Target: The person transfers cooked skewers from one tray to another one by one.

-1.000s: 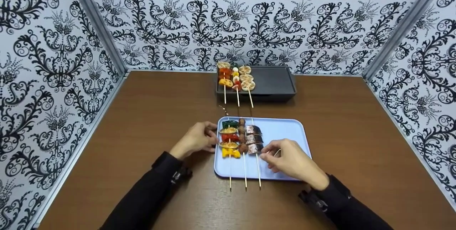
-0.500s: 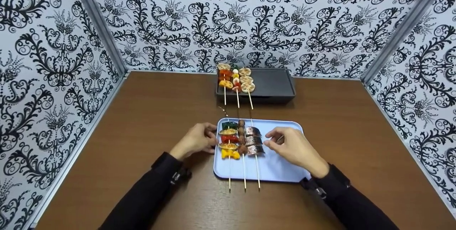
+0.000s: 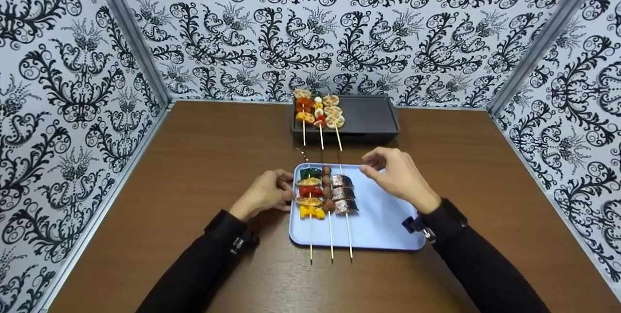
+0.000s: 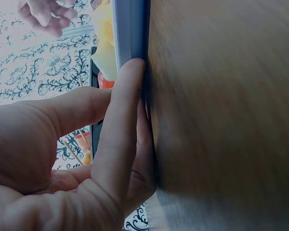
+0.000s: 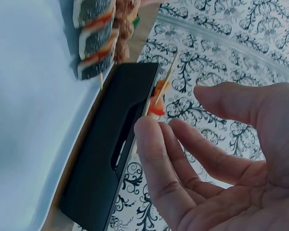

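Note:
My left hand [image 3: 266, 192] is at the left edge of the pale blue tray [image 3: 383, 230]. In the left wrist view its fingertip [image 4: 131, 72] touches the outside of the tray wall. Three skewers lie on the tray's left half: a mixed one with a red pepper piece [image 3: 310, 191], one of brown meatballs [image 3: 327, 191], and one of dark-skinned fish pieces [image 3: 343, 193]. Their stick ends jut past the near rim. My right hand [image 3: 395, 172] hovers over the tray's far right part, fingers loosely bent, holding nothing.
Behind the tray stands a dark grill pan [image 3: 366, 111]. On its left side rest a mixed skewer [image 3: 304, 117], another mixed one [image 3: 318, 107] and a lotus-root skewer [image 3: 335, 121], sticks toward me. Patterned walls [image 3: 315, 26] enclose the brown table [image 3: 218, 148].
My right hand has moved away from the fish skewer's near end, up and back toward the tray's far edge. The left hand stays at the tray, and the skewers have hardly moved.

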Action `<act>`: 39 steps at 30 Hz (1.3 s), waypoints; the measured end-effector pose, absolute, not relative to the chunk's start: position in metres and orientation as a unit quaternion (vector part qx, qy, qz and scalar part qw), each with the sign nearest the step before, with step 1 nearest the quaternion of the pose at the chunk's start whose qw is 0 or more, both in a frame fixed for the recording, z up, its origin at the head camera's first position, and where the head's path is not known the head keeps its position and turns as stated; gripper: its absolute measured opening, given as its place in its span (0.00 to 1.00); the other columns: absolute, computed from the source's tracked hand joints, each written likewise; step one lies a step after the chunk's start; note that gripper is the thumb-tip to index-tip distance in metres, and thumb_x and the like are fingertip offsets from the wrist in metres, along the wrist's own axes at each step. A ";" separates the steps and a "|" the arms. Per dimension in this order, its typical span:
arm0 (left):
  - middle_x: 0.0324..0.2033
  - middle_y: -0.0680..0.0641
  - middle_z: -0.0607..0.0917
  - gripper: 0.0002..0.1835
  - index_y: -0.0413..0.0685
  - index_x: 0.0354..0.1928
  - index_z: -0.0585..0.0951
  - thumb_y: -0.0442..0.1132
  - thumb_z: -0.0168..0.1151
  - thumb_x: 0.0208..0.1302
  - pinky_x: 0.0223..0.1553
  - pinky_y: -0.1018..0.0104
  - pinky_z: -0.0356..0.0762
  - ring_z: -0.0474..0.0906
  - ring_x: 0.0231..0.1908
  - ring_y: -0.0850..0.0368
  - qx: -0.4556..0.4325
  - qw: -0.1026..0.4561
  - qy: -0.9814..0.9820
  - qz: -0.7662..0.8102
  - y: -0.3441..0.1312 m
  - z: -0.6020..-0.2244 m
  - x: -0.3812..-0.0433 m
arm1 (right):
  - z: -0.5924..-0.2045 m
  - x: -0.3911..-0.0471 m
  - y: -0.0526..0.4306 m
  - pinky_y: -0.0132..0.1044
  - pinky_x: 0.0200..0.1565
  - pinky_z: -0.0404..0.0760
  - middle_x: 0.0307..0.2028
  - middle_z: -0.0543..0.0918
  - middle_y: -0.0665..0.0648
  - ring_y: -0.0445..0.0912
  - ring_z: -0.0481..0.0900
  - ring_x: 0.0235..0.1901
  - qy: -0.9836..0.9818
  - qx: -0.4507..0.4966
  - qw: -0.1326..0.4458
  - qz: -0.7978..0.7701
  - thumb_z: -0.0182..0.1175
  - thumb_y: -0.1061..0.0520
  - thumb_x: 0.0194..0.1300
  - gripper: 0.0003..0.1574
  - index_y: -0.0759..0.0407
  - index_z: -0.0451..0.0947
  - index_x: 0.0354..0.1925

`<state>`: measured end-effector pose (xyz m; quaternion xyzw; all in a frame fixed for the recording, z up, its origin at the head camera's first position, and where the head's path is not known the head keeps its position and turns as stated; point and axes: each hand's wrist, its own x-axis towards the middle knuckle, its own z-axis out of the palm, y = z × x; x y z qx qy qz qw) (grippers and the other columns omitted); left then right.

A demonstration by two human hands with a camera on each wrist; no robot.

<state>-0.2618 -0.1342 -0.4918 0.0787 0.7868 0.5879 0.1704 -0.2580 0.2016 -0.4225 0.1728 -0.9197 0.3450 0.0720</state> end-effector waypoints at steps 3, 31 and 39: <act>0.41 0.35 0.82 0.29 0.29 0.67 0.73 0.22 0.65 0.64 0.34 0.55 0.94 0.87 0.33 0.45 0.075 0.174 0.786 0.589 -0.135 -0.494 -0.262 | -0.421 -0.268 0.202 0.43 0.45 0.90 0.40 0.89 0.51 0.47 0.87 0.39 -0.920 0.156 0.062 0.354 0.73 0.51 0.68 0.16 0.56 0.86 0.49; 0.41 0.35 0.81 0.29 0.30 0.67 0.72 0.21 0.66 0.63 0.34 0.54 0.94 0.86 0.32 0.44 0.073 0.176 0.779 0.597 -0.134 -0.488 -0.262 | -0.413 -0.338 0.188 0.41 0.41 0.92 0.44 0.88 0.58 0.49 0.88 0.37 -0.898 0.123 0.021 0.422 0.72 0.51 0.69 0.25 0.62 0.82 0.58; 0.41 0.35 0.81 0.29 0.31 0.67 0.73 0.21 0.66 0.63 0.34 0.54 0.94 0.86 0.32 0.45 0.069 0.177 0.783 0.593 -0.135 -0.489 -0.262 | -0.418 -0.348 0.176 0.42 0.39 0.94 0.44 0.86 0.60 0.53 0.90 0.35 -0.891 0.100 -0.010 0.443 0.72 0.52 0.69 0.30 0.63 0.78 0.63</act>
